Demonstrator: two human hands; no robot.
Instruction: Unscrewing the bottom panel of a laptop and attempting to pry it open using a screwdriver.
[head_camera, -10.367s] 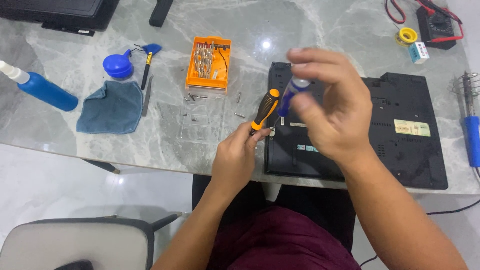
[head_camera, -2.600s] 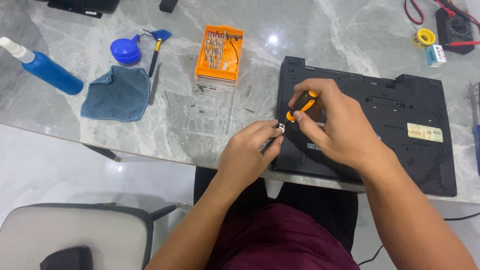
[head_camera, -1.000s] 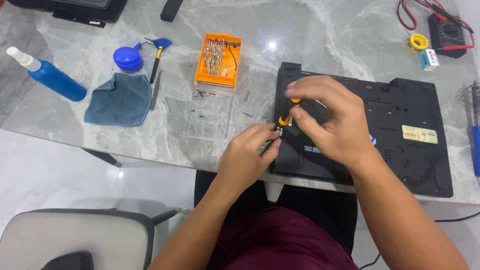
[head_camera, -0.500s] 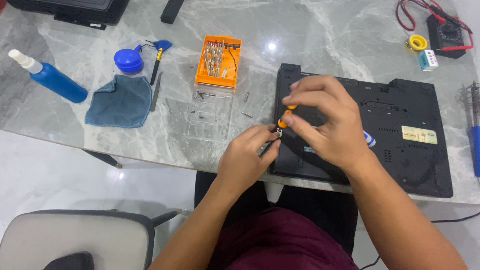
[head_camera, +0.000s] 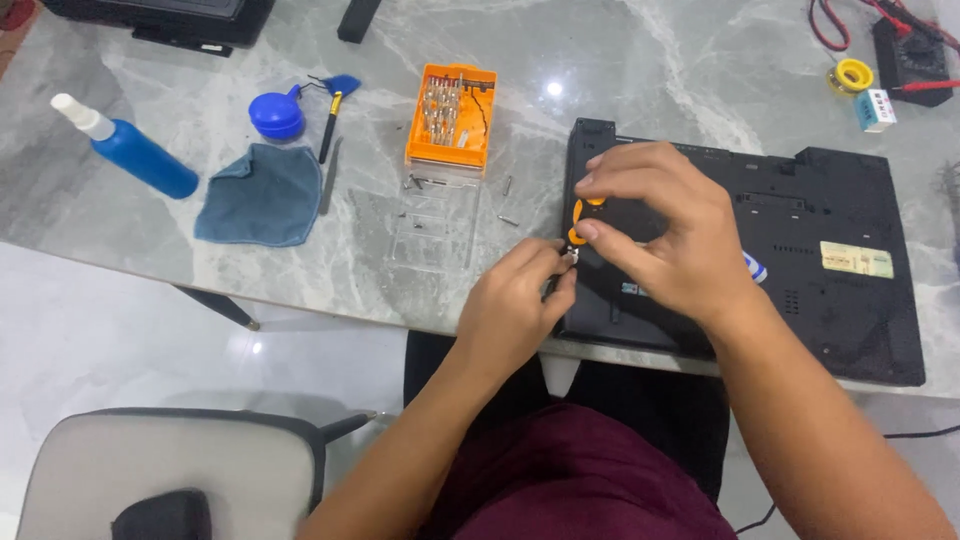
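A black laptop (head_camera: 800, 240) lies upside down on the grey marble table (head_camera: 620, 70). My right hand (head_camera: 665, 235) wraps around an orange-and-black screwdriver (head_camera: 579, 220), holding it upright over the laptop's left edge. My left hand (head_camera: 515, 305) pinches the screwdriver's lower shaft between fingertips, right at the laptop's front-left corner. The tip is hidden behind my fingers.
An orange bit case (head_camera: 451, 116) with its clear lid (head_camera: 435, 225) lies left of the laptop, loose screws beside it. Further left are a blue cloth (head_camera: 258, 196), blue spray bottle (head_camera: 130, 150), blue round container (head_camera: 276, 113) and small brush (head_camera: 334, 105). A grey chair (head_camera: 170, 470) stands below.
The right hand brought the screwdriver down from mid-air to the laptop's left edge. Over the last second both hands stay there, the right fingers shifting slightly on the handle.
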